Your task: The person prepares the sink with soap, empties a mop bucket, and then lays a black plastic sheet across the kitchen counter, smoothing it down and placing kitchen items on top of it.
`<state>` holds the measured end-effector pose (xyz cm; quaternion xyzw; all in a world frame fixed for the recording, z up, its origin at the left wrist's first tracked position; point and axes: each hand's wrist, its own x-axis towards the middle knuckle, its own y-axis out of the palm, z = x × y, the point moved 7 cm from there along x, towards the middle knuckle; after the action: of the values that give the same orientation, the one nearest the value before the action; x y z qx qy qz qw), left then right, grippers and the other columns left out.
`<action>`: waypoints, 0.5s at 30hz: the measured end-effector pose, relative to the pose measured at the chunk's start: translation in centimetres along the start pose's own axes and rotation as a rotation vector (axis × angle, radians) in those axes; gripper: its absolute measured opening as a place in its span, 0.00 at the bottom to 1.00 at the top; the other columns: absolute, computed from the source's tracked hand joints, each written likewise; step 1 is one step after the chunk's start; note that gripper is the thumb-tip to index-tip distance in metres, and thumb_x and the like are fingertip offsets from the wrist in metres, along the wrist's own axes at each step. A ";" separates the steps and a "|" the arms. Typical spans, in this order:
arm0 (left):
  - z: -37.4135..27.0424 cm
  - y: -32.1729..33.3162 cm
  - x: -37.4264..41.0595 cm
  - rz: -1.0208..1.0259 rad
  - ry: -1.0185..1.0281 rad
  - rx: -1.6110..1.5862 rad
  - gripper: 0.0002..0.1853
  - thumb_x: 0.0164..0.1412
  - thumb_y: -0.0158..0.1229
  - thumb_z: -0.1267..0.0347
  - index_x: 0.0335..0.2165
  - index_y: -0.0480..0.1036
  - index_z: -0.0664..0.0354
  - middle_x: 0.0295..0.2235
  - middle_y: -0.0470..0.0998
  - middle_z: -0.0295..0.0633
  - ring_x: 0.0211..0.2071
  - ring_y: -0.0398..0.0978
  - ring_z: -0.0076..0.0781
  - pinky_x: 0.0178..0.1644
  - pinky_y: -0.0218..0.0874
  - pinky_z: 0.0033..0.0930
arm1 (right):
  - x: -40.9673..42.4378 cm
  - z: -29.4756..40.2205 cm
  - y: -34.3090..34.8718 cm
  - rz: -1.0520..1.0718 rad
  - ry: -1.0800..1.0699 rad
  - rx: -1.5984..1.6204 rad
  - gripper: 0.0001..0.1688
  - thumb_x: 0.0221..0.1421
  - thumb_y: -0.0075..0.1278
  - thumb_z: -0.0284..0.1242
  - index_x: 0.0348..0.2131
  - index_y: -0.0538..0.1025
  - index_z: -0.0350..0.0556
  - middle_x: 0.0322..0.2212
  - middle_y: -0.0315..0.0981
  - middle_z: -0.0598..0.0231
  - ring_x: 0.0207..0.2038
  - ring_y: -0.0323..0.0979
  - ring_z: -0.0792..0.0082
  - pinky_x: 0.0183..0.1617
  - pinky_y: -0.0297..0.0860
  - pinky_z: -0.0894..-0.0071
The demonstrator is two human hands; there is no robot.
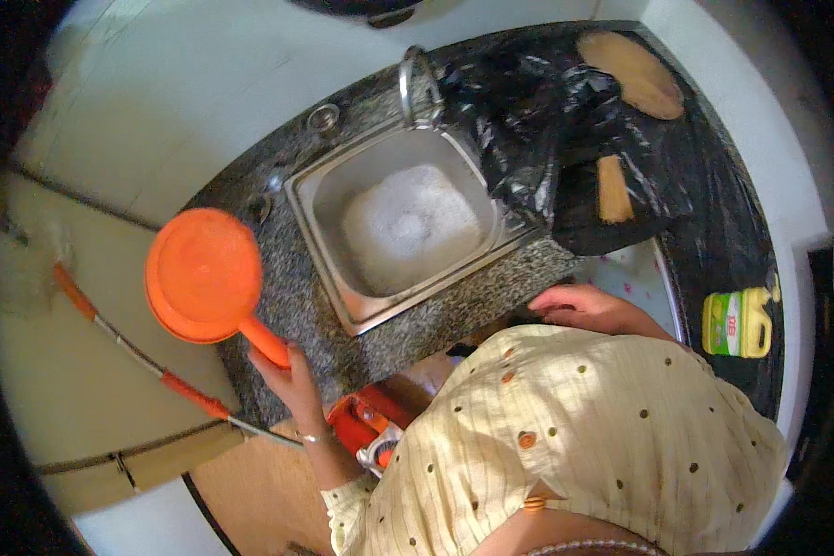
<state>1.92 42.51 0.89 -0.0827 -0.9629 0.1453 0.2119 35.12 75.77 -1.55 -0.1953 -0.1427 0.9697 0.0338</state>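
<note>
My left hand (288, 379) grips the handle of an orange plastic dipper (205, 271). The round part of the dipper is held up to the left of the steel sink (333, 288), over the counter's left end. Whitish, foamy-looking water (417, 215) covers the bottom of the basin. Near the counter's front edge, close to my body, is my right hand (577, 306). Its fingers are partly hidden, and I cannot tell whether they hold anything. A curved metal faucet (406, 87) rises behind the sink.
Black plastic sheeting (521, 118) covers the counter right of the sink. On it lie a round wooden board (629, 73), a wooden block or handle (614, 189) and a yellow jug with a label (737, 323). A red-and-grey object (368, 424) stands below the counter, beside my left forearm.
</note>
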 end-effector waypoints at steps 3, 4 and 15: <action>-5.3 5.9 -0.8 0.300 -0.078 -0.054 0.25 0.57 0.57 0.77 0.52 0.59 0.63 0.36 0.67 0.36 0.34 0.67 0.26 0.41 0.63 0.30 | 1.7 6.3 -0.2 -0.030 -0.174 0.050 0.22 0.64 0.46 0.25 0.56 0.67 0.41 0.48 0.72 0.59 0.49 0.71 0.69 0.54 0.67 0.68; -8.5 8.3 -1.1 0.385 -0.013 -0.063 0.26 0.56 0.58 0.78 0.52 0.60 0.63 0.37 0.67 0.37 0.36 0.67 0.28 0.43 0.64 0.32 | 2.1 8.5 -0.2 -0.081 -0.211 0.060 0.24 0.63 0.47 0.27 0.58 0.65 0.43 0.48 0.72 0.58 0.50 0.71 0.68 0.54 0.67 0.67; -26.4 28.6 -9.2 1.097 0.713 -0.271 0.40 0.52 0.65 0.69 0.59 0.55 0.66 0.51 0.64 0.60 0.50 0.66 0.59 0.54 0.61 0.49 | -3.3 6.9 -8.3 -0.821 -0.464 0.602 0.19 0.63 0.45 0.26 0.52 0.64 0.41 0.46 0.69 0.61 0.52 0.67 0.69 0.59 0.63 0.67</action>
<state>24.35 73.95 11.25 -0.6293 -0.6621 0.0737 0.4003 35.55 81.48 8.19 0.1132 0.0726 0.8924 0.4307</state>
